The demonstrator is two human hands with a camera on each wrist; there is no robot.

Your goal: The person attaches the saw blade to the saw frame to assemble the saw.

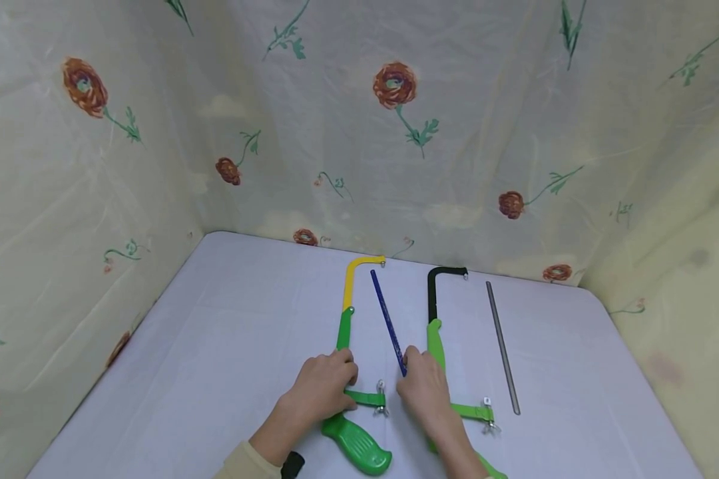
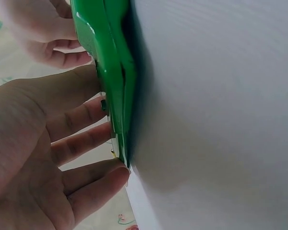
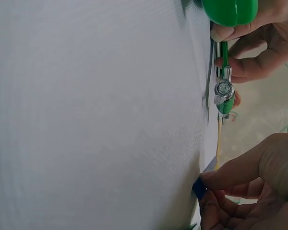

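Two hands are working: the left hand (image 1: 326,386) is gripping the yellow-green hacksaw frame (image 1: 349,313), the right hand (image 1: 422,386) pinching the blue blade (image 1: 387,320) end. I judge the thin blade is risking slipping from that pinch, or its teeth nicking the fingertips (image 3: 209,179)

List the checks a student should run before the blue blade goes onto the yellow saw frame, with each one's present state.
1. Left hand holds the yellow frame down: ok.
2. Right hand pinches the near end of the blue blade: ok.
3. Wing nut free of fingers: ok.
4. Blade teeth direction: cannot tell.
5. Blade seated on the frame's pins: not ok, it lies beside the frame.
6. Black frame and grey blade out of the way: ok.
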